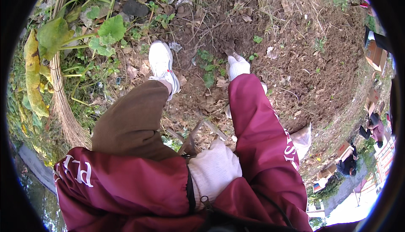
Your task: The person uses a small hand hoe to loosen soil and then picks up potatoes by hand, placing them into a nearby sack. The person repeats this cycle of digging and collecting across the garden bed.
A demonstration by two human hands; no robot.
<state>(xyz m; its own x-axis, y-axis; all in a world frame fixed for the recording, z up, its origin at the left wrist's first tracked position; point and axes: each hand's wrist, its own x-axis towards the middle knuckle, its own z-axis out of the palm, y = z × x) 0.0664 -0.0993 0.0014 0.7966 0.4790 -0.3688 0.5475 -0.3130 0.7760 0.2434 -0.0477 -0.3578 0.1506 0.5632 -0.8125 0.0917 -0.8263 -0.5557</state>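
My right hand [238,66], in a white knit glove, reaches down to the brown soil [278,64]. Its fingers are drawn together beside a dark brown, leaf-like scrap [230,49]; whether they pinch it is unclear. Low green weeds [208,68] grow just left of that hand. Close to my lap is my left hand [216,168], gloved as well and seen from the back, its fingers curled out of sight. Flat brown strips [192,135] stick out beyond it, and I cannot tell if it grips them.
A twig broom [58,83] lies on the left among broad-leaved vines [112,29]. My white sneaker [160,62] stands on the ground. A pale sack [302,140] shows behind my right sleeve. Along the right rim are cardboard boxes [376,56] and people [346,165].
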